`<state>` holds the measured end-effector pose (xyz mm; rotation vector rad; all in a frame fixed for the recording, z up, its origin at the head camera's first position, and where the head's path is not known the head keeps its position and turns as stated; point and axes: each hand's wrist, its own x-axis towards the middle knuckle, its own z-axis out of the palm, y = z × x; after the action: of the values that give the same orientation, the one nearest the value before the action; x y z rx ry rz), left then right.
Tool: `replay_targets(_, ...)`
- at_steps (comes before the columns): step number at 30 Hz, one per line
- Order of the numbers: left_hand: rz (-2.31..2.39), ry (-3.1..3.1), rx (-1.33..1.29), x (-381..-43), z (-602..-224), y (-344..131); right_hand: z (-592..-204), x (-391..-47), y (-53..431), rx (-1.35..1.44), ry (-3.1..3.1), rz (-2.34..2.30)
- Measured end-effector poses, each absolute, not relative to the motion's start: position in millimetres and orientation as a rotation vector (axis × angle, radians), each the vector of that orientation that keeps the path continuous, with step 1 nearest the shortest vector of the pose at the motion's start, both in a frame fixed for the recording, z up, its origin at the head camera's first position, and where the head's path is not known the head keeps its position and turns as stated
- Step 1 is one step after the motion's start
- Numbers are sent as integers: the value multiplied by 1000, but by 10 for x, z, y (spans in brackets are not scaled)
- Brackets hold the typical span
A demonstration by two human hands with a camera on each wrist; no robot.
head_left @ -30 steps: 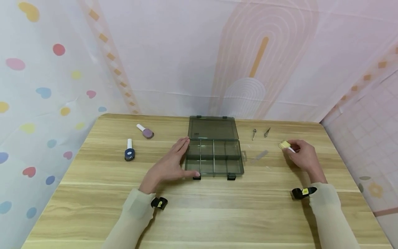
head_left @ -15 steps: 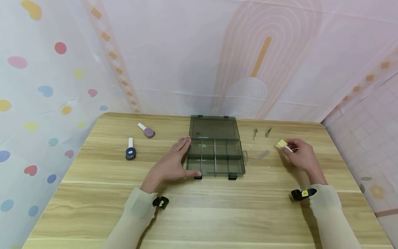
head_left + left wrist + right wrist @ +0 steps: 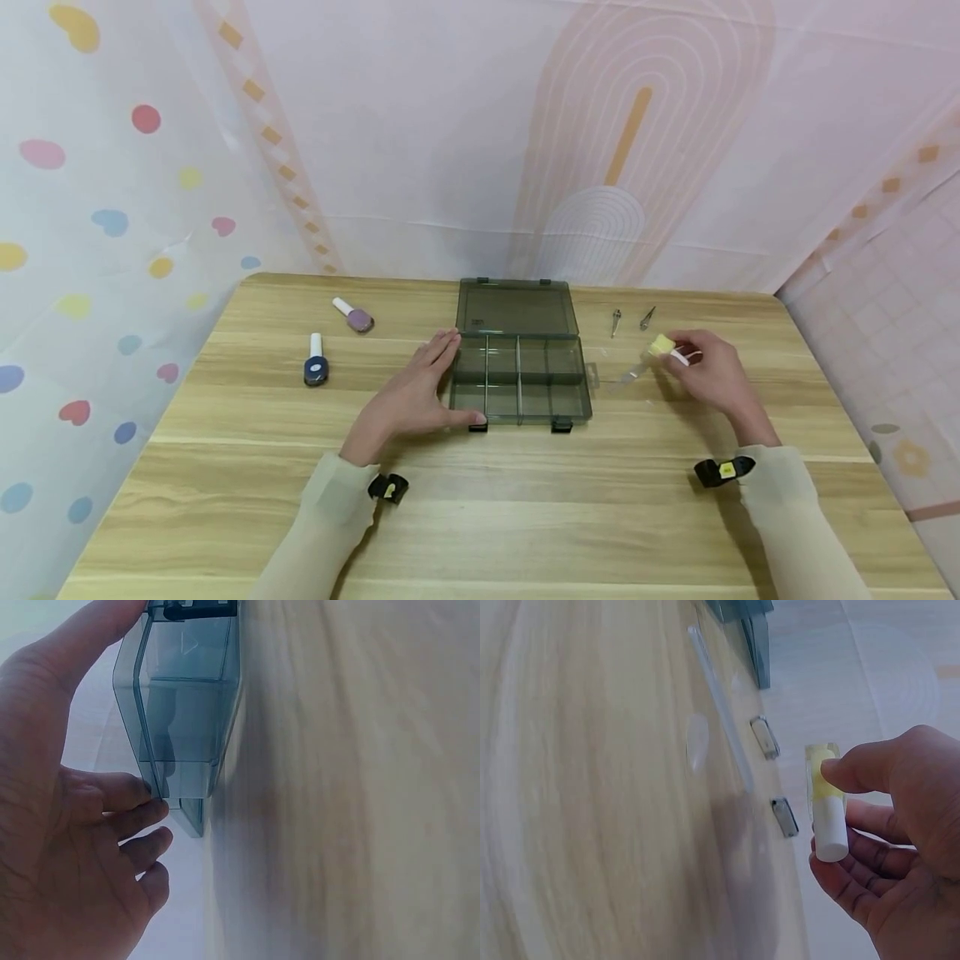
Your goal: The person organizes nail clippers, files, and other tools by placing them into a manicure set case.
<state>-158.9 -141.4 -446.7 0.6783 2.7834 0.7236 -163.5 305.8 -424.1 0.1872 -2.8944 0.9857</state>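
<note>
A smoky see-through compartment box (image 3: 546,400) lies on the table with its lid folded back. My left hand (image 3: 411,393) holds its left end, thumb on the front edge by a latch and fingers at the back corner; the left wrist view shows the box wall (image 3: 187,712) between them. To the right, my right hand (image 3: 712,371) pinches a yellow nail polish bottle (image 3: 661,345) with a white cap (image 3: 831,832). In the right wrist view the thumb presses on the yellow glass and the other fingers are behind it.
A purple nail polish bottle (image 3: 359,320) and a dark blue one (image 3: 316,370) lie at the left. Two small metal items (image 3: 617,322) sit right of the lid. A clear plastic strip (image 3: 628,377) and a small clear piece (image 3: 697,742) lie beneath the right hand.
My right hand has carried the yellow nail polish bottle leftward, closer to the box and over the end of the clear strip. The left hand stays on the box.
</note>
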Motion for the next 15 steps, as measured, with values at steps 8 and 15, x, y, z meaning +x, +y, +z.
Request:
replay_targets(8,745,2766,651,-1583,-4439,-1413,-4242,-1680,2874,256,-2860,1010)
replay_targets(15,741,2753,638,-1597,-4450,-1415,-4207,-1706,2678,280,-2884,1056)
